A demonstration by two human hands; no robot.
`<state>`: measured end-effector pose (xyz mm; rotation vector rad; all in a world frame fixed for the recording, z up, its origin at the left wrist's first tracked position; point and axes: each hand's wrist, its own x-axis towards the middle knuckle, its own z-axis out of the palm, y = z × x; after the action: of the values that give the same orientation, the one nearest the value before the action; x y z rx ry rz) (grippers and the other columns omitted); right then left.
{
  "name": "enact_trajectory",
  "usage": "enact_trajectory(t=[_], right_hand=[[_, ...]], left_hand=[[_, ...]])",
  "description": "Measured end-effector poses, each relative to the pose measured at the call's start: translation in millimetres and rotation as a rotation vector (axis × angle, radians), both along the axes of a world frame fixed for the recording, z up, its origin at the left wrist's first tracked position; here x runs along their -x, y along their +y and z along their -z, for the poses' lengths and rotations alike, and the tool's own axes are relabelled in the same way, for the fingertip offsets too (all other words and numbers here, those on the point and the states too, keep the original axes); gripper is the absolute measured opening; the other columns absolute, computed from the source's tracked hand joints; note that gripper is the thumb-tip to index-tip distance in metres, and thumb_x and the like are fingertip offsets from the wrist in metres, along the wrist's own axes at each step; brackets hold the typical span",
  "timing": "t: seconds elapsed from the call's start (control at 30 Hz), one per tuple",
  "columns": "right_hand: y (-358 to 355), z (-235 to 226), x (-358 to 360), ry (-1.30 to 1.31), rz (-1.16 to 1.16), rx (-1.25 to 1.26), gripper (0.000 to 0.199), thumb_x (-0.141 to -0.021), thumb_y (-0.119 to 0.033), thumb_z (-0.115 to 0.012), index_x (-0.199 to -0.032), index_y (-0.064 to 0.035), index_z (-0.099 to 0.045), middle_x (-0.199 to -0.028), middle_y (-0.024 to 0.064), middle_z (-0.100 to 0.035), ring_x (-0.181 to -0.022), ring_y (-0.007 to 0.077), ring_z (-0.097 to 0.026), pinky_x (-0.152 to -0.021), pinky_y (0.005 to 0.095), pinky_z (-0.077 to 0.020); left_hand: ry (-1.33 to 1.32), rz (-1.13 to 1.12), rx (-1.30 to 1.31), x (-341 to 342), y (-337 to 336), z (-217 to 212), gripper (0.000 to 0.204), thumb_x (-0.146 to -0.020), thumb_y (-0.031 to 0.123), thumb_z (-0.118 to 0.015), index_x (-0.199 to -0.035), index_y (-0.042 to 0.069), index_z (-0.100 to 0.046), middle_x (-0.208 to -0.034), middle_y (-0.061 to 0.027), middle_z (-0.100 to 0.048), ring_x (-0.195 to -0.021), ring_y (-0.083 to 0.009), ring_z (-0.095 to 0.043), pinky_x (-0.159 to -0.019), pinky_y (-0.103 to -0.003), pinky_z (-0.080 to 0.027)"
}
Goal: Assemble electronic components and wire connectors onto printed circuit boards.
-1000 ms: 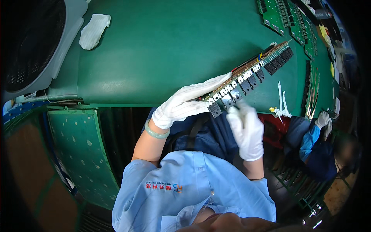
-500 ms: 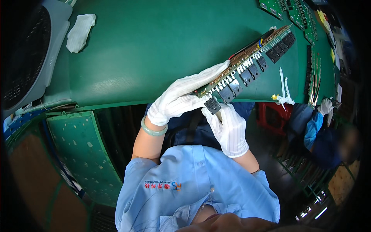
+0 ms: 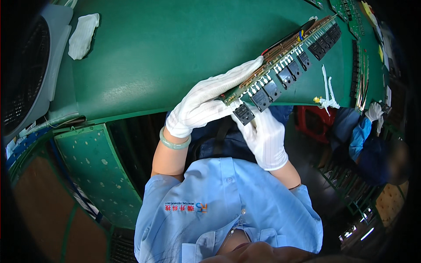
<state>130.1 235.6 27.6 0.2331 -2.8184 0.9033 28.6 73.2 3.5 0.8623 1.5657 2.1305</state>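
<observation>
A long green circuit board [image 3: 280,62] is held tilted over the near edge of the green table, its far end up to the right. A row of flat black transistors [image 3: 287,78] with metal legs lines its lower side. My left hand [image 3: 197,105], in a white knit glove, is wrapped round the board's near end, fingers along the back and thumb near the legs. Gloved in white too, my right hand [image 3: 267,140] is closed at the nearest black transistor [image 3: 244,114]. Its fingertips are partly hidden behind that part.
On the green table [image 3: 153,48] lie a white glove [image 3: 83,36] at the left and white strips [image 3: 326,94] at the right. More circuit boards [image 3: 346,11] fill the far right. A grey mesh-backed object [image 3: 33,70] stands at the left. Beyond a red stool [image 3: 311,122], another person's gloved hand [image 3: 374,112] shows.
The whole view has shifted slightly. My right hand has moved a little to the right with the board's near end and nearest transistor. My left hand keeps its hold on the board.
</observation>
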Motion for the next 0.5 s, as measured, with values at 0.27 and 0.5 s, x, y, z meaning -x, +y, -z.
enact_trajectory(t=[0.27, 0.5], right_hand=[[4.5, -0.8, 3.9, 0.021, -0.022, -0.068, 0.02, -0.078, -0.014, -0.073, -0.092, -0.0051, -0.061, -0.083, 0.0078, -0.064, -0.062, 0.0232, -0.063, -0.051, 0.0309, -0.0491], [4.3, 0.0, 2.3, 0.001, -0.004, 0.008, 0.022, -0.078, -0.017, -0.075, -0.089, -0.0053, -0.06, -0.082, 0.0078, -0.064, -0.061, 0.0228, -0.063, -0.05, 0.0303, -0.0488]], left_hand=[[-0.059, 0.001, 0.001, 0.3, 0.5, -5.5, 0.073, -0.083, 0.035, -0.063, -0.134, -0.012, -0.042, -0.141, -0.0248, -0.042, -0.128, -0.0322, -0.046, -0.107, -0.04, -0.032], [-0.187, 0.014, -0.038, -2.4, 1.2, -3.3, 0.077, -0.081, 0.033, -0.069, -0.135, -0.012, -0.04, -0.14, -0.0227, -0.044, -0.128, -0.0281, -0.046, -0.107, -0.038, -0.032]])
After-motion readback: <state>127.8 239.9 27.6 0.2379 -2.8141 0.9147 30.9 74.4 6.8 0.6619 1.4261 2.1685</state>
